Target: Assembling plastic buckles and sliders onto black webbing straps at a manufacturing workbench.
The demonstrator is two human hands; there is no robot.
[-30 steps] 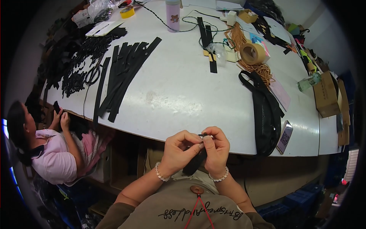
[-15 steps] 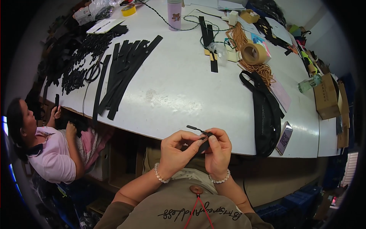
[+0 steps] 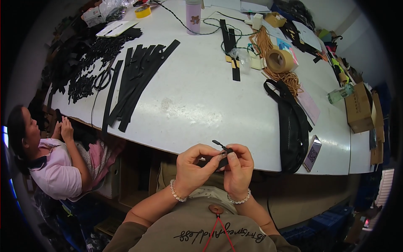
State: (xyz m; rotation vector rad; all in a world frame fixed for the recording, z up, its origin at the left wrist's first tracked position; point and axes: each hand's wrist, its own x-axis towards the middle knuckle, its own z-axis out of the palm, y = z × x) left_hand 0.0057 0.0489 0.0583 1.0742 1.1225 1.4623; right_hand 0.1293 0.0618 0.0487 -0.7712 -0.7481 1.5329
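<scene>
Just in front of the white table's near edge (image 3: pixel 235 161), both my hands pinch one small black piece with a thin tab (image 3: pixel 221 148) sticking up and to the left. My left hand (image 3: pixel 194 168) grips it from the left with thumb and fingers. My right hand (image 3: pixel 239 168) holds it from the right. Each wrist wears a beaded bracelet. Most of the piece is hidden by my fingers.
A black bag (image 3: pixel 291 126) and a phone (image 3: pixel 312 153) lie right of my hands. Long black strips (image 3: pixel 138 82), scissors (image 3: pixel 103 80), small black parts (image 3: pixel 86 63), a tape roll (image 3: pixel 279 61), orange cord (image 3: pixel 289 77), a bottle (image 3: pixel 194 17) and boxes (image 3: pixel 359 107) lie farther off. A seated person (image 3: pixel 54 164) works at left.
My hands have lifted slightly toward the table edge and turned the black piece; its thin tab now shows above my fingers. The person at left has shifted their hands.
</scene>
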